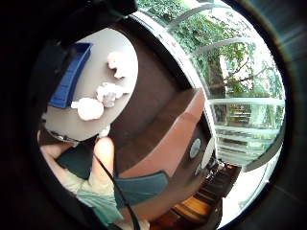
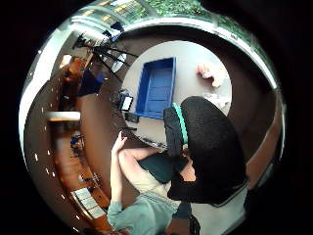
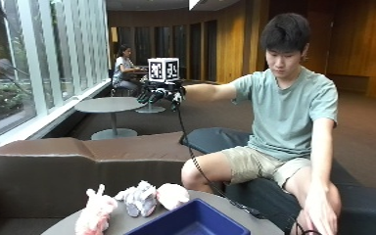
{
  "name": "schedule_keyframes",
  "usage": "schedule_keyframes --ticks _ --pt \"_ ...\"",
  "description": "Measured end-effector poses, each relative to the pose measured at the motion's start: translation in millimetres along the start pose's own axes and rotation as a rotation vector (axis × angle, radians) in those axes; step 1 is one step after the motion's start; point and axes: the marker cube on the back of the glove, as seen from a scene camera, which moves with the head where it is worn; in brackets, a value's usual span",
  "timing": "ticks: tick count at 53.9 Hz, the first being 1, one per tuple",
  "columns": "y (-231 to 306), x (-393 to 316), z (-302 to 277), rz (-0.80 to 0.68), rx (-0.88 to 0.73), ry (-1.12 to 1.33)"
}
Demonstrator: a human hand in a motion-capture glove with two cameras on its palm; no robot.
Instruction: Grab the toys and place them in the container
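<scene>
Pink and white plush toys are seen lined up on the round grey table (image 3: 119, 223) in the outside view: a pink toy (image 3: 95, 213) stands nearest the window side, a grey-and-white toy (image 3: 138, 198) is set just beside it, and a pale pink toy (image 3: 173, 195) lies next along, close to the rim of the blue container (image 3: 191, 221). All three toys are outside the container, which is placed on the same table, nearer the seated person, and nothing is seen inside the part of it that shows. Above and well apart from the table, the gloved right hand (image 3: 158, 94) is held out at about shoulder height on an outstretched arm, over the brown bench (image 3: 77, 166) behind the table. Its fingers are seen hanging loosely curled downward, and nothing is held in them. In the little finger side palm view the table is seen from above at a distance, with the three toys lying beside the container's long edge. In the thumb side palm view the inside of the container looks bare. The bare left hand (image 3: 321, 213) is lowered beside the person's knee, well apart from the gloved one.
</scene>
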Motion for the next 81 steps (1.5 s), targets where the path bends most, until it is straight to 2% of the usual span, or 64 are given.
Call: schedule_keyframes --ticks 18,46,63,81 --pt "-9 3 -17 0.021 0.037 -0.034" --pt "-31 -5 -15 -0.009 -0.037 -0.002" --pt "-31 -26 70 -0.045 -0.128 0.001" --pt "-29 -54 192 -0.090 -0.218 -0.046"
